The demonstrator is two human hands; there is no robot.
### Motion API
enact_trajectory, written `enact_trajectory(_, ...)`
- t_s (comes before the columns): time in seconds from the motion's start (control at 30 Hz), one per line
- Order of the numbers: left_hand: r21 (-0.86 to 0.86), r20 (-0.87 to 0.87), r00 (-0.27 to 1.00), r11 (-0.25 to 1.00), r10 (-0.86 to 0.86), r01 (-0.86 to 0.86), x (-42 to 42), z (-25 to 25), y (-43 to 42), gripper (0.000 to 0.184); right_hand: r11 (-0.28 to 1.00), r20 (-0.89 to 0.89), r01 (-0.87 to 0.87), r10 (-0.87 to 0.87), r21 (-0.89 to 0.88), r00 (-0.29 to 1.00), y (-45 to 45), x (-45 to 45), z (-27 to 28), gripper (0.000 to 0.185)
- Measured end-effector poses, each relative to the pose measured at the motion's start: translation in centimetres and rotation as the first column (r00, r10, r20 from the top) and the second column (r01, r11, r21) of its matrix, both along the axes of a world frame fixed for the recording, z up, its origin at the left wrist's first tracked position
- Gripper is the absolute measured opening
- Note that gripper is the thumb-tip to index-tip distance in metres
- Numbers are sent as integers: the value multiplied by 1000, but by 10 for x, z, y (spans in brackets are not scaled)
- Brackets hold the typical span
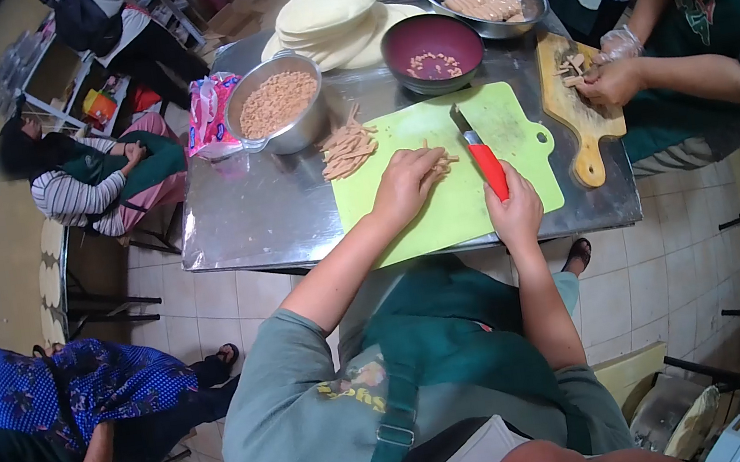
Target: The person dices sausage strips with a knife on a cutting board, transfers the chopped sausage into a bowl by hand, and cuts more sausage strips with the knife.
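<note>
My left hand (407, 184) is pressed down with its fingers together over a few thin pinkish-brown sausage strips (446, 164) on the light green cutting board (497, 109). Their cut ends show just beyond my fingertips. In my right hand (516, 206) is a knife (485, 161) with a red handle. Its blade points away from me, to the right of the strips and apart from them. At the board's left edge lies a loose pile of sausage sticks (349, 149). Behind the board, a purple bowl (433, 42) holds some small cut pieces.
A metal pot (280, 142) of diced pieces stands left, beside a pink packet (211, 111). Stacked flatbreads (327, 8) and a steel bowl (492, 25) are at the back. At right, another person's gloved hand (619, 45) and bare hand work over a wooden board (585, 130).
</note>
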State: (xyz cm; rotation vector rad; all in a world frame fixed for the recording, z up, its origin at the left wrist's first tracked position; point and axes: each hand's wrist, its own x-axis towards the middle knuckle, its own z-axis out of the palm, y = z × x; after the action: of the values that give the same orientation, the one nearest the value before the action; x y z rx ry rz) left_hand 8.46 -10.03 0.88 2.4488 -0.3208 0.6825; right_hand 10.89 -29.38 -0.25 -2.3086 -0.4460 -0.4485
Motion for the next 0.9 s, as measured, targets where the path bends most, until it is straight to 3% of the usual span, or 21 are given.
enact_trajectory(0.07,-179,-55,998,983,33,-42,2,0,3,29,1000,9,14,-14,-17,1000,0,-1,0,37)
enact_trajectory(0.1,-180,-50,998,983,38,-46,3,0,5,29,1000,13,9,-9,-18,1000,0,-1,-1,37)
enact_trajectory(0.17,-588,-287,957,796,-38,-145,6,3,7,32,1000,27,0,0,7,1000,0,0,-1,36)
enact_trajectory(0.2,-591,-281,959,794,-38,-142,8,6,10,32,1000,33,-2,2,4,999,-1,0,-1,36)
enact_trajectory(0.27,-730,-247,968,665,-43,-157,11,12,17,32,1000,11,4,-4,-2,1000,0,0,-1,36)
enact_trajectory(0.37,-734,-213,977,655,29,-180,12,22,41,31,1000,12,1,-1,-14,1000,-1,0,-1,37)
enact_trajectory(0.43,-308,-90,974,924,207,-225,11,26,66,30,1000,7,11,-11,-18,1000,-1,-2,0,38)
enact_trajectory(0.47,-276,-139,968,931,208,-239,8,27,74,28,1000,7,9,-9,-15,1000,-1,-2,2,38)
enact_trajectory(0.5,-131,-199,956,961,216,-244,5,29,80,26,1000,8,18,-18,-19,1000,-2,-2,2,38)
enact_trajectory(0.57,173,-146,967,968,210,-184,0,23,91,29,1000,-91,17,-19,-16,996,-2,-1,0,39)
enact_trajectory(0.6,172,-145,968,969,205,-180,-4,17,91,29,1000,-90,22,-24,-17,996,-2,-1,0,39)
enact_trajectory(0.67,415,-41,938,860,344,-297,-14,23,79,37,1000,-67,10,-12,-29,998,-2,-2,0,39)
enact_trajectory(0.7,413,-41,940,862,339,-293,-14,26,76,37,999,-67,15,-17,-31,998,-2,-2,1,39)
enact_trajectory(0.8,171,-119,993,985,2,19,-7,23,61,52,999,-61,20,-23,-47,998,-2,-2,4,39)
enact_trajectory(0.83,167,-117,993,986,-4,24,-5,22,51,52,1000,-100,-3,1,-16,995,-4,-1,5,41)
enact_trajectory(0.9,99,-299,953,992,-51,84,-2,19,32,62,1000,-134,-21,23,12,991,-9,0,8,42)
